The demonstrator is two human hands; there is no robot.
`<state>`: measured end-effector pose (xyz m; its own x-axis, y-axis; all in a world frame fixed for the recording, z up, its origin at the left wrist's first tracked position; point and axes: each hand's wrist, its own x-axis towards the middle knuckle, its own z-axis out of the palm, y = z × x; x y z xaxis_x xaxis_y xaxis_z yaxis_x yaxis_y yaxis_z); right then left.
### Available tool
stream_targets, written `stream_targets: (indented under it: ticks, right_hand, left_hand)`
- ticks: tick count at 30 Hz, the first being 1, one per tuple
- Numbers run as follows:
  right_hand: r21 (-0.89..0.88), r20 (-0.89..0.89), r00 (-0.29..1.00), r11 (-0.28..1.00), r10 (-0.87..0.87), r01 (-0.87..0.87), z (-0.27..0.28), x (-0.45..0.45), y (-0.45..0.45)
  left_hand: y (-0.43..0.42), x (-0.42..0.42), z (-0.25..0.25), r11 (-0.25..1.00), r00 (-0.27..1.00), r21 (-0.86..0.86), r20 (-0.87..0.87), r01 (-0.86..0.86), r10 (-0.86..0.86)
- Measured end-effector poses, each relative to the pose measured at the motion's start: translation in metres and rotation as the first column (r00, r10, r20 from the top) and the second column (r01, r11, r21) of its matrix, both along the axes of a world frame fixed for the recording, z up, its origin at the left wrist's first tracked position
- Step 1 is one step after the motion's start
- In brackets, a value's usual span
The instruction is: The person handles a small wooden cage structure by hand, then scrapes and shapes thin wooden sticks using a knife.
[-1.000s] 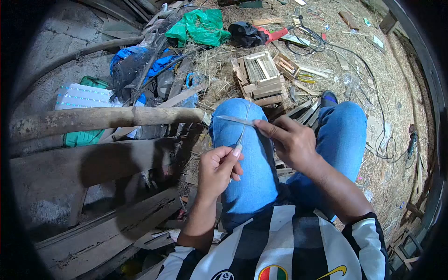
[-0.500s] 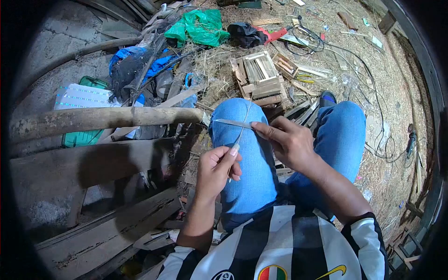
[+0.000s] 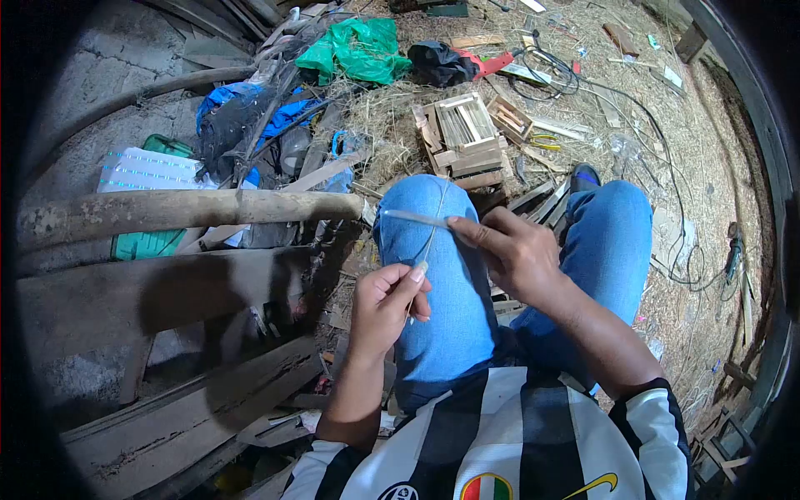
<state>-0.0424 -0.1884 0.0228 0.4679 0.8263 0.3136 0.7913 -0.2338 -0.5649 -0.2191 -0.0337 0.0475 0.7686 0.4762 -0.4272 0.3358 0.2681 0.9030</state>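
Observation:
Between the thumb and fingers of my left hand [image 3: 393, 298] is a thin strip [image 3: 434, 229], which points up and away over my jeans-covered knee. My right hand [image 3: 518, 250] grips a knife [image 3: 414, 218], its handle hidden in the fingers. The narrow blade points left and crosses the strip above my left hand. Whether blade and strip touch is too fine to tell. The strip's lower end shows a little below my left fingers.
A wooden crate-like stack [image 3: 467, 133] stands beyond my knees, with yellow-handled pliers [image 3: 546, 142] to its right. A thick pole [image 3: 192, 218] runs in from the left. Farther off lie a green plastic bag [image 3: 358, 50], a red tool [image 3: 493, 63] and a black cable [image 3: 667, 150].
The knife and my right hand have shifted slightly left along with small changes in the blade's tilt. My left hand keeps its hold on the strip, almost unmoved.

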Motion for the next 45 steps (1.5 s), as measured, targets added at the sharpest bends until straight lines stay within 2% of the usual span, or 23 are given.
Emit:
stream_targets:
  ticks: [9, 11, 13, 15, 17, 19, 21, 23, 27, 29, 35, 37, 39, 45]
  right_hand:
    - [-0.041, 0.045, 0.998, 0.998, 0.048, -0.046, 0.001, 0.001, -0.003]
    - [-0.046, -0.001, 0.999, 0.998, -0.052, 0.052, -0.005, 0.009, -0.002]
    - [-0.014, -0.011, 0.998, 0.998, -0.067, 0.066, 0.000, 0.007, 0.000]
    - [-0.033, 0.061, 0.995, 0.997, 0.076, -0.074, 0.010, -0.002, -0.004]
    - [0.020, 0.020, 0.999, 0.999, 0.039, -0.039, 0.000, 0.002, -0.002]
    - [0.031, -0.042, 0.997, 0.997, -0.071, 0.072, -0.006, 0.013, 0.001]
    - [-0.022, 0.002, 0.999, 0.998, 0.051, -0.051, 0.002, 0.004, -0.004]
    - [-0.011, 0.043, 0.996, 0.997, 0.072, -0.072, 0.001, 0.000, -0.004]
    - [-0.072, -0.015, 1.000, 0.997, -0.019, 0.018, -0.002, 0.004, -0.003]
    - [-0.059, 0.036, 0.994, 0.993, 0.106, -0.104, 0.005, -0.004, -0.006]
    - [-0.032, 0.023, 0.999, 0.999, 0.040, -0.039, 0.007, 0.000, -0.004]
    - [0.002, 0.103, 0.991, 0.997, 0.081, -0.082, 0.001, 0.000, -0.006]
    - [0.000, 0.052, 0.999, 1.000, -0.010, 0.010, -0.002, 0.006, -0.005]
    - [0.003, 0.078, 0.995, 0.998, 0.057, -0.057, 0.002, 0.004, -0.004]
  left_hand:
    - [-0.001, 0.001, -0.001, 1.000, 1.000, -0.017, 0.010, -0.007, 0.008]
    - [-0.001, -0.001, -0.001, 1.000, 1.000, -0.022, 0.012, -0.014, 0.014]
    - [0.000, 0.000, -0.001, 1.000, 1.000, 0.012, 0.025, 0.000, -0.001]
    - [0.000, 0.000, -0.001, 1.000, 1.000, -0.001, 0.014, -0.006, 0.006]
    - [0.000, -0.001, -0.001, 1.000, 1.000, -0.014, -0.003, -0.017, 0.017]
    - [0.000, -0.001, 0.001, 1.000, 1.000, -0.001, 0.010, -0.011, 0.011]
    - [0.001, -0.001, 0.001, 1.000, 1.000, -0.014, 0.012, -0.014, 0.015]
    - [0.000, -0.001, 0.000, 0.999, 1.000, -0.034, 0.014, -0.017, 0.018]
    - [-0.002, -0.007, -0.002, 0.998, 1.000, 0.065, 0.018, -0.026, 0.025]
    - [-0.002, -0.005, -0.002, 0.993, 1.000, 0.116, 0.012, -0.010, 0.009]
    - [-0.001, 0.000, 0.000, 0.996, 1.000, 0.093, -0.009, -0.013, 0.014]
    - [-0.001, -0.001, -0.001, 0.995, 1.000, 0.105, -0.028, -0.004, 0.007]
    - [-0.002, -0.002, -0.002, 0.997, 1.000, 0.072, -0.013, -0.010, 0.011]
    - [-0.002, -0.002, 0.001, 0.998, 1.000, 0.070, 0.004, -0.009, 0.009]
